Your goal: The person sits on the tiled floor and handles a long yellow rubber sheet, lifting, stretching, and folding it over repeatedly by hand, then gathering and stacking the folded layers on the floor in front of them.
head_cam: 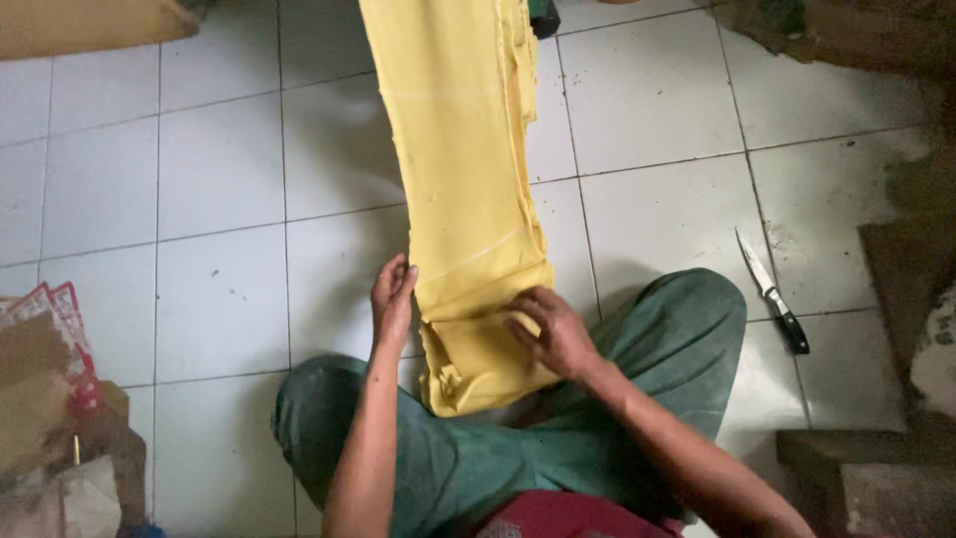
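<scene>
A long strip of layered yellow sheet material (463, 149) runs from the top of the view down across the white tiled floor to my lap. Its near end is folded over into a thick wad (476, 364). My left hand (392, 299) rests flat against the strip's left edge, fingers together. My right hand (551, 329) presses down on the fold at the right side, fingers curled over the top layer. I sit cross-legged in green trousers (687, 319).
A knife with a black handle (773, 291) lies on the tiles to my right. Brown cardboard and red-patterned paper (45, 349) sit at the left edge. A dark step or ledge (896, 299) rises at the right.
</scene>
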A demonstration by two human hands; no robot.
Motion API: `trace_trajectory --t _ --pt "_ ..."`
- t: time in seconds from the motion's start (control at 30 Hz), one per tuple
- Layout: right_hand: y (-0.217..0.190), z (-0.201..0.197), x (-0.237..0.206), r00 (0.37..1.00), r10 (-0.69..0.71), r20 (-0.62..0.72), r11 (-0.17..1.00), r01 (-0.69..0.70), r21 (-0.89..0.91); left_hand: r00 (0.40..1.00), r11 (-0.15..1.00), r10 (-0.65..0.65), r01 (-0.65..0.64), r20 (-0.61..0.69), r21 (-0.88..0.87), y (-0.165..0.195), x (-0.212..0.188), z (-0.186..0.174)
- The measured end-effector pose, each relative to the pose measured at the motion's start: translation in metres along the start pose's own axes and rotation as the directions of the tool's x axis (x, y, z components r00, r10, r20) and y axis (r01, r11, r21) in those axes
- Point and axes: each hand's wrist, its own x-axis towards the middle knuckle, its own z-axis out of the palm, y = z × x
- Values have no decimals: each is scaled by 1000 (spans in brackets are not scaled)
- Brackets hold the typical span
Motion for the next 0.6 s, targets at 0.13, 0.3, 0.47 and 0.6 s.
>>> trace_trajectory --t 0.13,0.3,0.47,0.6 --pt "50 -34 64 928 372 -21 928 -372 24 999 999 29 -29 -30 16 21 49 4" --pt "106 -49 152 882 417 -219 894 -353 277 999 990 50 -47 -21 131 54 123 31" --pt "146 -52 233 862 452 -229 834 -317 452 992 993 120 -120 39 -11 89 192 60" --pt "157 -65 314 910 284 -302 882 -124 455 991 991 132 -132 10 -10 117 257 81"
